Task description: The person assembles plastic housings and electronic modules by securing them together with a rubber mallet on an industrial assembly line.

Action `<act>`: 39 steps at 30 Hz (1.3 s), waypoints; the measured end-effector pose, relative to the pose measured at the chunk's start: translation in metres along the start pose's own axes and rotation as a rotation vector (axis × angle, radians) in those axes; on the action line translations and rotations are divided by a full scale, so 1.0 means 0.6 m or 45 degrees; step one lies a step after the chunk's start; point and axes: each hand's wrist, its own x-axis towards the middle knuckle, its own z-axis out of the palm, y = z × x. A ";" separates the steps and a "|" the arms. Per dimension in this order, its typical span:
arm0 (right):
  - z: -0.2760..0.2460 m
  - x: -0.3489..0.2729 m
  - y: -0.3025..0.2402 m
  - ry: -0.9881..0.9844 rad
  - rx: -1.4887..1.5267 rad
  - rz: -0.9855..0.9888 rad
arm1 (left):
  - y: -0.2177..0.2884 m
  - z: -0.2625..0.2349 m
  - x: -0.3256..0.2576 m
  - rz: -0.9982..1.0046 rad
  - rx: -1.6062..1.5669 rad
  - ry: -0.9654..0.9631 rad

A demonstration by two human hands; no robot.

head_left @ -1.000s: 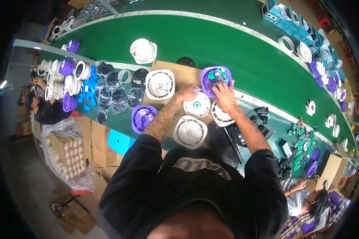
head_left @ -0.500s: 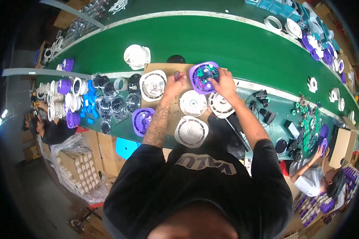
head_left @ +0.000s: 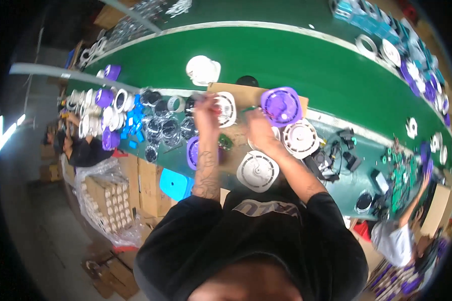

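Note:
My left hand (head_left: 206,113) is smeared by motion beside a white round housing (head_left: 227,109). Its fingers look curled around a dark, short thing whose kind is unclear. Red, wire-like bits show between that hand and the housing. Blurred too, my right hand (head_left: 259,128) hovers over the cardboard, just left of a purple housing (head_left: 282,106) with an open inside. A small green streak shows near its fingertips. Between my forearms lies a green circuit board (head_left: 225,142). Closer to me rests another white housing (head_left: 257,171); my right hand partly covers a smaller white disc.
A cardboard sheet (head_left: 240,91) lies under the work. Further white (head_left: 301,139) and purple (head_left: 193,152) housings flank it. Black wrapped parts (head_left: 171,131) sit left, black adapters with cables (head_left: 351,159) right. Beyond runs a green belt (head_left: 276,55). Co-workers sit at both sides.
The green board has left the purple housing; one now lies between my forearms. My right hand has let go of that housing and moved left. My left hand has shifted toward the white housing.

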 end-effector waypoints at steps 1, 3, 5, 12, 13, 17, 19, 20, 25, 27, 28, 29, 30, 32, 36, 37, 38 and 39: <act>0.003 -0.024 -0.027 -0.221 0.106 0.055 | 0.020 0.001 -0.003 0.109 -0.112 0.082; -0.015 -0.055 -0.012 -0.414 0.221 0.049 | 0.028 0.031 -0.007 0.083 -0.251 0.039; -0.045 -0.121 0.022 0.088 0.311 0.109 | -0.007 0.053 0.008 -0.034 -0.459 -0.330; -0.122 -0.397 0.122 -0.044 -0.382 0.817 | -0.217 0.172 0.060 -0.168 -0.218 -0.391; -0.118 -0.421 0.119 -0.062 -0.530 0.736 | -0.232 0.174 0.060 -0.175 -0.134 -0.430; -0.107 -0.451 0.152 -0.187 -0.625 0.800 | -0.266 0.187 0.053 -0.182 0.065 -0.455; -0.116 -0.444 0.177 -0.335 -0.443 0.971 | -0.270 0.193 0.044 -0.138 0.185 -0.468; -0.150 -0.419 0.166 -0.505 0.204 1.290 | -0.268 0.191 0.042 -0.082 0.294 -0.466; -0.213 -0.430 0.116 -0.634 0.988 1.579 | -0.273 0.210 -0.001 0.183 0.705 -0.744; -0.276 -0.434 0.069 -0.724 0.988 1.504 | -0.267 0.203 0.001 0.215 0.692 -0.729; -0.306 -0.435 0.048 -0.720 0.928 1.464 | -0.263 0.202 0.005 0.218 0.675 -0.705; -0.325 -0.432 0.034 -0.730 0.918 1.467 | -0.263 0.200 0.005 0.239 0.741 -0.766; -0.340 -0.425 0.022 -0.634 0.682 1.222 | -0.263 0.196 0.002 0.259 0.808 -0.826; -0.367 -0.379 -0.018 -0.372 0.322 0.891 | -0.269 0.193 -0.002 0.346 0.735 -0.794; -0.384 -0.273 -0.065 0.006 0.120 0.827 | -0.280 0.183 0.010 0.501 0.757 -0.886; -0.389 -0.247 -0.078 0.072 0.084 0.744 | -0.278 0.177 0.008 0.575 0.772 -0.898; -0.383 -0.233 -0.081 0.139 0.060 0.716 | -0.280 0.180 0.007 0.520 0.736 -0.908; -0.376 -0.220 -0.082 0.204 0.038 0.687 | -0.279 0.179 0.008 0.525 0.733 -0.902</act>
